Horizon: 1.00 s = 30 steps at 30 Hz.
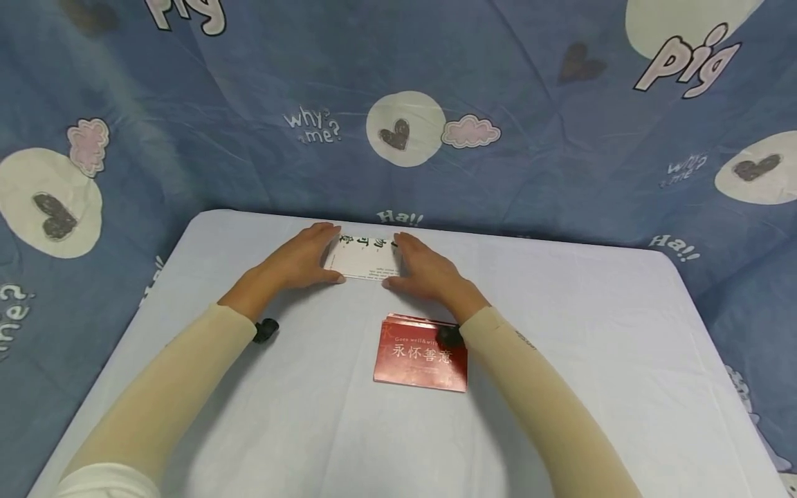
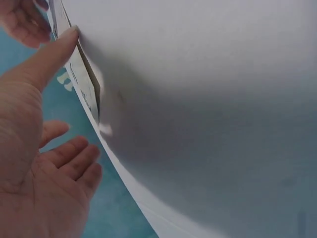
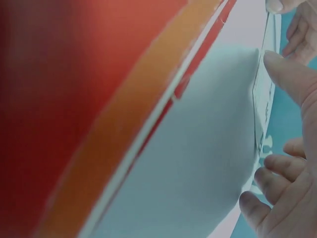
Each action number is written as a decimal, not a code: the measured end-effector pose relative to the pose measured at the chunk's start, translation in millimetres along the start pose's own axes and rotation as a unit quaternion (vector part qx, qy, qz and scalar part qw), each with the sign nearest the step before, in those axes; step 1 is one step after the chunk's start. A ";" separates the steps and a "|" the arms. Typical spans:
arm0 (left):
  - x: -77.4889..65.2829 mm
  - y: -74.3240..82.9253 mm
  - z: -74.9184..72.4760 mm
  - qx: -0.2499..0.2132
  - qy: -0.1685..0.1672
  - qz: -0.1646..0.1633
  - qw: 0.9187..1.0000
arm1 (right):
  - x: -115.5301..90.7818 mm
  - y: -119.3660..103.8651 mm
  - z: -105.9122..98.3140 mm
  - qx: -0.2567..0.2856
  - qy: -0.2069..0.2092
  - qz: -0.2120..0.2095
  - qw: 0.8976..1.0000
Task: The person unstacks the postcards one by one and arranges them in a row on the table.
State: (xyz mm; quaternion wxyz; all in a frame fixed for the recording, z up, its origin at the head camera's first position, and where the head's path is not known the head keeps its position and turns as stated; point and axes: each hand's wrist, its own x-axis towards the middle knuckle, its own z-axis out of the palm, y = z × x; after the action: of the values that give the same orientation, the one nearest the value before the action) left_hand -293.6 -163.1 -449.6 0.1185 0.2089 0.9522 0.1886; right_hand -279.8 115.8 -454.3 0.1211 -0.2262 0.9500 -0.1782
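Near the far edge of the table lies a white card (image 1: 363, 260) printed with dark characters and small lines of text. My left hand (image 1: 300, 257) holds its left part, thumb at the near edge and forefinger at the far edge. At the right end my right hand (image 1: 429, 268) grips it the same way. Both thumbs (image 2: 67, 42) meet the near edge in the left wrist view, where a dark gap runs beneath that edge. The other fingers (image 3: 280, 173) of the right hand are loosely spread beyond the card in the right wrist view.
A small pile of red cards (image 1: 411, 363) with pale lettering lies nearer me, partly under the right wrist's camera. White cloth covers the table (image 1: 280, 415). Behind it hangs a blue patterned curtain (image 1: 249, 138), close to the table's back edge.
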 end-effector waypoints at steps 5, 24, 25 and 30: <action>-5.1 4.7 4.9 0.011 0.013 0.018 1.000 | -7.7 1.6 -5.9 -0.006 0.002 -0.008 1.000; -25.3 59.1 14.5 0.016 0.023 0.126 0.992 | -69.8 -15.7 -21.2 -0.040 -0.001 -0.092 0.995; -27.4 61.6 14.7 0.016 0.023 0.134 0.991 | -73.4 -16.5 -21.2 -0.039 0.000 -0.098 0.994; -38.6 71.6 16.2 0.019 0.023 0.153 0.988 | -90.0 -20.0 -21.2 -0.041 0.005 -0.123 0.992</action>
State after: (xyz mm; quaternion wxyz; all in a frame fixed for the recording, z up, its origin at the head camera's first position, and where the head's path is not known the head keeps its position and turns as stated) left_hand -229.2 -115.0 -429.3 0.0624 0.3501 0.9149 0.1910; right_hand -200.5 147.7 -413.7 0.0841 -0.3449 0.9221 -0.1539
